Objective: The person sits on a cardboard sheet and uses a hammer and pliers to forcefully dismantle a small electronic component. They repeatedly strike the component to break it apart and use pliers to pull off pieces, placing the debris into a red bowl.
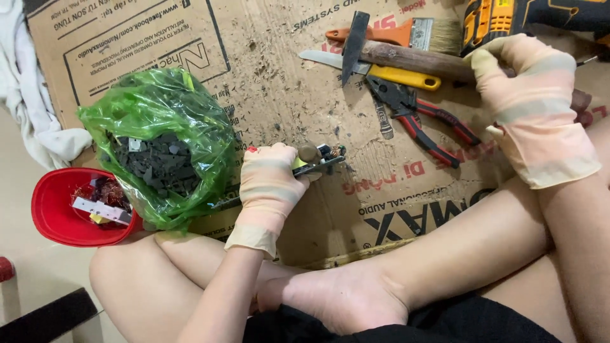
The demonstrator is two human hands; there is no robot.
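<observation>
The left grip [270, 184], gloved, is closed around a small electronic part [321, 159] with copper windings, pressing it onto the flattened cardboard [286, 76] just beyond the fingertips. The right grip [530, 108], also gloved, is wrapped shut on the wooden handle of a hammer [406, 57]. Just inward of that grip lie red-handled pliers [422, 117], a yellow-handled knife [375, 68] and a paintbrush [413, 32]. Outward of the left grip sits a green plastic bag [159, 140] of dark scraps, touching a red bowl [54, 209].
</observation>
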